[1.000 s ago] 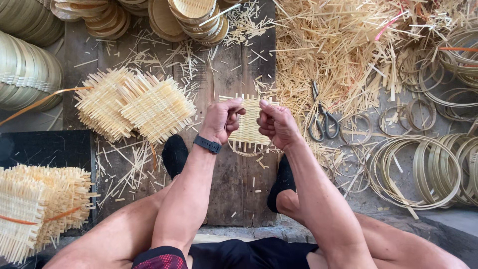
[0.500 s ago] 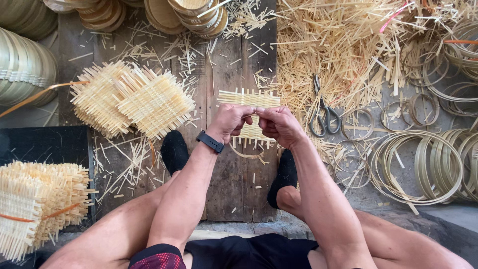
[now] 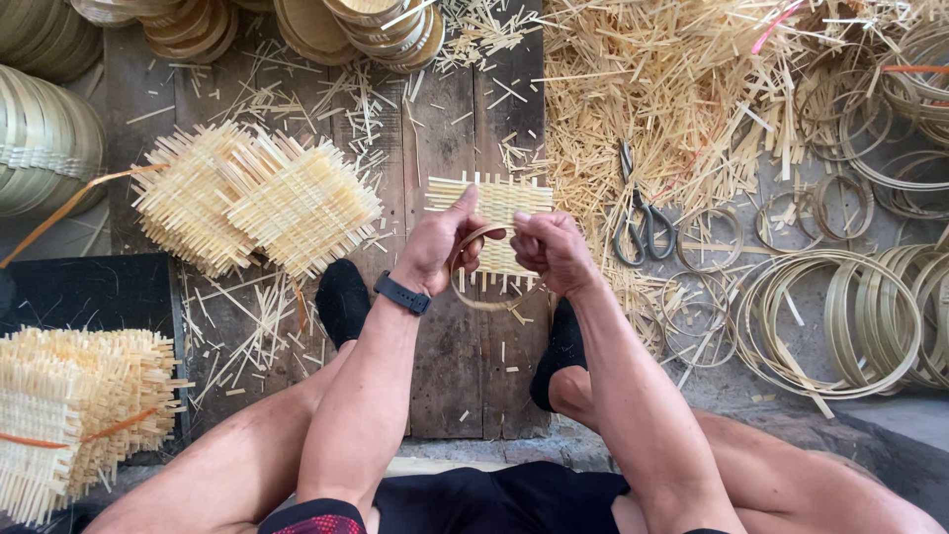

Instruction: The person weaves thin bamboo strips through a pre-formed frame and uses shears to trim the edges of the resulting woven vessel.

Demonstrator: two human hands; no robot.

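Two hands together at centre: left hand (image 3: 438,247) and right hand (image 3: 550,249) clamp thin bamboo ring (image 3: 477,294) against small woven mat (image 3: 491,201). Ring apparently not yet fitted. Woven squares (image 3: 257,198) stacked left; loose rings (image 3: 840,316) right; scissors (image 3: 638,213) just right.

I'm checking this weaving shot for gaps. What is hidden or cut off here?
- Woven mat: its middle is hidden behind both hands, head view.
- Ring: partly covered by left hand and right hand.
- Stack of mats: cut by the left edge.
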